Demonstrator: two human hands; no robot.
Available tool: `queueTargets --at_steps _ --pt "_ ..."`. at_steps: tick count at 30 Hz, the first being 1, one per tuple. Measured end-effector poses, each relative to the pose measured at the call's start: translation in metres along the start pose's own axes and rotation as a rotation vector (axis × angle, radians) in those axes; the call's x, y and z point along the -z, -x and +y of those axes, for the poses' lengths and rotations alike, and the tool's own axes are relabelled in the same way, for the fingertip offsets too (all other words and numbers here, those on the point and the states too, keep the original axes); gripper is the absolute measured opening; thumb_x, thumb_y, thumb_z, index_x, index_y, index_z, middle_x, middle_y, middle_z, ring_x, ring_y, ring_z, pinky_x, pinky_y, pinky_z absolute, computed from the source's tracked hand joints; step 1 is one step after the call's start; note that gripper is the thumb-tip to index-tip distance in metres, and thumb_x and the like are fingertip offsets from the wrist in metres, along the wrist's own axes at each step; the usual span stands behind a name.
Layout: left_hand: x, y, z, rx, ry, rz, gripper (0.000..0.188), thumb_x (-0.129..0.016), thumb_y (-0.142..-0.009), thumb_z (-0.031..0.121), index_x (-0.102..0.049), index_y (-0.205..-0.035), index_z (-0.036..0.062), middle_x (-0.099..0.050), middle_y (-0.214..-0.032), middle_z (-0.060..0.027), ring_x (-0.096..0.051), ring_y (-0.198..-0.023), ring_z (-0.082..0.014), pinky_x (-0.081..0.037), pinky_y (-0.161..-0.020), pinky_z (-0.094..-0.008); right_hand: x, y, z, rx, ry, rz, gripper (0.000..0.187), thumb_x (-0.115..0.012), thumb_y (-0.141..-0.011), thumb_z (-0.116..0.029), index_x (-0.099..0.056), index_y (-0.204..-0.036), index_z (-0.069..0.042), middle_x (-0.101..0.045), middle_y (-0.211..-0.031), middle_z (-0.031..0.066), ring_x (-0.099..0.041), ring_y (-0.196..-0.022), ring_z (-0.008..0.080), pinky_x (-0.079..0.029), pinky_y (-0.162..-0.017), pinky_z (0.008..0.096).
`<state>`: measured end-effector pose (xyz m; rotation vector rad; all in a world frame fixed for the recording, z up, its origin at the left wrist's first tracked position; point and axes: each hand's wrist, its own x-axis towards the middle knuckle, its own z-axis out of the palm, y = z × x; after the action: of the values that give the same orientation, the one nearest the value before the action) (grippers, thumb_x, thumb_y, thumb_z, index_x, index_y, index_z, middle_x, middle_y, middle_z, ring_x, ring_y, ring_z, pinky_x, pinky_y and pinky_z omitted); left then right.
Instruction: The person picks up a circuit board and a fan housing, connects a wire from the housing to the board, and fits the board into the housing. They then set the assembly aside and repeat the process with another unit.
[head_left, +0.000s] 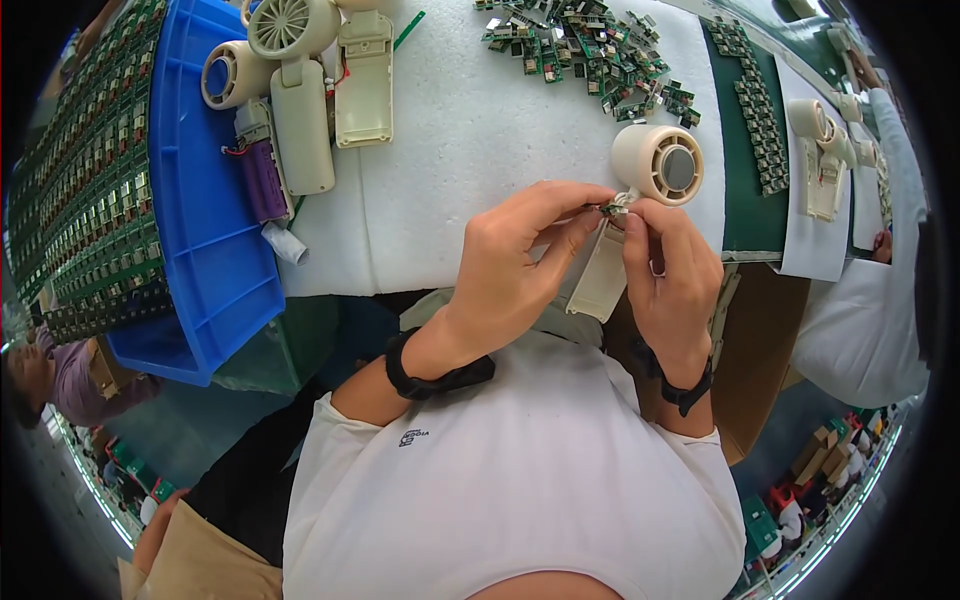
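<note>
My left hand pinches a small green circuit board between thumb and forefinger. My right hand has its fingertips closed at the board's other side. The board is at the neck of a cream handheld fan, whose round head lies just beyond my hands. Below the neck, the fan's open handle shell points toward me, between my two hands. My fingertips partly cover the board and the neck, so how the board sits there cannot be made out.
Loose small circuit boards lie piled on the white foam surface. Cream fan parts and a purple battery lie at the left, beside a blue tray and rows of boards. Another person's sleeve is at the right.
</note>
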<state>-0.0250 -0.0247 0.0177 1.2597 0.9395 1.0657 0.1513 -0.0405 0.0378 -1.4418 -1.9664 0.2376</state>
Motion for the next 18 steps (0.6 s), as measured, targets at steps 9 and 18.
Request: queueTargets --at_steps 9,18 --pt "0.001 0.000 -0.008 -0.055 -0.010 0.016 0.028 -0.062 -0.097 -0.009 -0.070 -0.122 -0.0009 -0.072 -0.117 -0.0109 -0.071 -0.104 -0.0172 -0.058 -0.092 -0.0306 0.000 -0.001 -0.005 -0.124 -0.148 0.022 0.008 -0.069 -0.093 0.000 -0.069 -0.101 -0.001 -0.059 -0.086 0.0048 -0.054 -0.066 0.0099 -0.042 -0.055 0.0246" --pt "0.005 -0.003 0.005 -0.310 -0.283 0.031 0.034 -0.069 -0.089 -0.010 -0.074 -0.120 0.0033 -0.073 -0.115 -0.0155 -0.074 -0.099 -0.0244 -0.060 -0.086 -0.0318 0.025 -0.016 0.000 -0.061 -0.220 -0.101 0.012 -0.072 -0.088 0.001 -0.072 -0.099 -0.002 -0.061 -0.083 0.0072 -0.055 -0.064 0.0161 -0.044 -0.057 0.0289"
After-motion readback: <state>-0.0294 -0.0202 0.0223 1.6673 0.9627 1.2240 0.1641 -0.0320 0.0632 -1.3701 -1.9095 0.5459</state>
